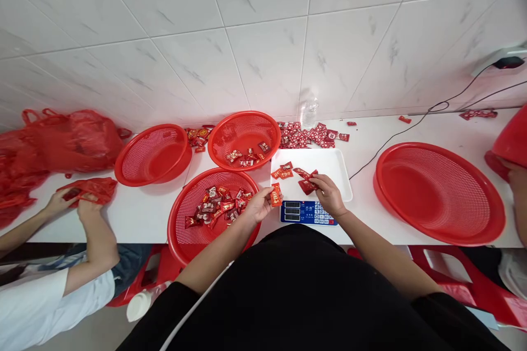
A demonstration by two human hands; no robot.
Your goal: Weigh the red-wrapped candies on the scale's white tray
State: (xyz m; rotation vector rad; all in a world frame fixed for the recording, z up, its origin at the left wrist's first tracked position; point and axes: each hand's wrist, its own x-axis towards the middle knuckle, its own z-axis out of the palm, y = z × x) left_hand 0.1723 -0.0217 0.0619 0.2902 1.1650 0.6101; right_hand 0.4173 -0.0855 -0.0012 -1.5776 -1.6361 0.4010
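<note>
Pinched in my left hand (260,205) is a red wrapped candy (276,194) with gold print, held by the near left edge of a white scale tray (340,175). My right hand (328,195) has its fingers closed on dark red candy packets (308,185) above the tray. A few orange-red candies (284,171) lie on the tray's left part. In front of the tray is the scale's blue panel (308,212) with displays and keys. Left of it, a red basket (181,219) holds many mixed wrapped candies (222,205), partly behind my left forearm.
Another red basket (214,145) with some candies stands behind. More baskets (123,167) (381,186) flank me. Loose candies (304,136) and a clear bottle (308,112) lie by the wall. A black cable (382,148) crosses the table. A co-worker's hands (57,203) handle a red bag at left.
</note>
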